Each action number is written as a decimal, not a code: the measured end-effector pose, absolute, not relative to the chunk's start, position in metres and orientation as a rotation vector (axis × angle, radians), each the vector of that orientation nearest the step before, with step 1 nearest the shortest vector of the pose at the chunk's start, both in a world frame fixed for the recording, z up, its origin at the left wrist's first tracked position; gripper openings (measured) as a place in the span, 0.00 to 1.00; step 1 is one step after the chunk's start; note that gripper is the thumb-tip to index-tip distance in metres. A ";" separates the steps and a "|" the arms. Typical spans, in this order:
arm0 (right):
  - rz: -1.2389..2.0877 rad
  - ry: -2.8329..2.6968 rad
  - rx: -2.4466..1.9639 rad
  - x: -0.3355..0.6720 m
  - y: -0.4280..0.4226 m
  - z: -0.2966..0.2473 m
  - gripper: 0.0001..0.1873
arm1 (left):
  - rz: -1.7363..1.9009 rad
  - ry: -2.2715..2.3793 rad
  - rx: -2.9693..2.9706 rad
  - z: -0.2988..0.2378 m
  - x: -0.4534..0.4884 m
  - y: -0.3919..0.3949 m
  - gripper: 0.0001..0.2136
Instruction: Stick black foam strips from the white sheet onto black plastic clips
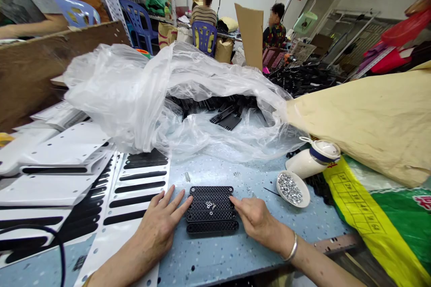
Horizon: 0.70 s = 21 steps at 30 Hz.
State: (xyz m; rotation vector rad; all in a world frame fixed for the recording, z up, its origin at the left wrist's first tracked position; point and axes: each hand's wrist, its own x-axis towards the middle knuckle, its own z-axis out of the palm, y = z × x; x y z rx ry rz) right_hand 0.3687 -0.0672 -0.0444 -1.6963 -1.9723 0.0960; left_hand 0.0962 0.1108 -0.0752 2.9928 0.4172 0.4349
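Observation:
Several black, crosshatch-textured plastic strips point(212, 226) lie side by side in a block on the blue speckled table. A few small silver nuts point(208, 205) are scattered on the middle strips, and a silver piece sits in an end hole of the farthest strip. My left hand point(160, 222) rests with fingers spread, its fingertips against the block's left ends. At the right end, my right hand point(256, 219) is closed, thumb and index finger together at the corner of the second strip. Whatever those fingers pinch is hidden.
Right of the strips stands a white bowl point(292, 189) of small silver parts, beside a white lidded cup point(313, 159). A clear plastic bag point(134, 98) holding black parts spans the back. White sheets with black strips point(134, 197) lie left. Other people sit farther back.

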 end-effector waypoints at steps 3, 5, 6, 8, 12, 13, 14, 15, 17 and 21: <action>-0.104 -2.167 -1.711 0.370 -0.068 -0.040 0.23 | 0.402 0.425 2.975 -0.073 0.097 0.109 0.40; -0.121 -2.195 -1.706 0.370 -0.067 -0.037 0.23 | 0.407 0.422 2.958 -0.067 0.099 0.110 0.38; -0.120 -2.185 -1.700 0.369 -0.066 -0.036 0.21 | 0.418 0.412 2.952 -0.062 0.100 0.111 0.35; -0.113 -2.127 -1.700 0.366 -0.062 -0.034 0.18 | 0.454 0.392 2.949 -0.051 0.105 0.112 0.30; -0.017 -2.045 -1.718 0.348 -0.051 -0.027 0.14 | 0.587 0.429 2.932 -0.034 0.118 0.107 0.23; 0.012 -2.049 -1.720 0.343 -0.047 -0.025 0.14 | 0.606 0.432 2.922 -0.031 0.123 0.104 0.23; 0.034 -2.054 -1.723 0.338 -0.043 -0.024 0.14 | 0.606 0.425 2.915 -0.029 0.128 0.100 0.24; 0.053 -2.057 -1.732 0.333 -0.039 -0.022 0.13 | 0.586 0.411 2.912 -0.027 0.133 0.095 0.24; 0.091 -2.062 -1.759 0.327 -0.033 -0.021 0.12 | 0.505 0.384 2.908 -0.025 0.143 0.088 0.25; 0.124 -2.069 -1.807 0.328 -0.032 -0.022 0.15 | 0.390 0.375 2.877 -0.028 0.148 0.080 0.24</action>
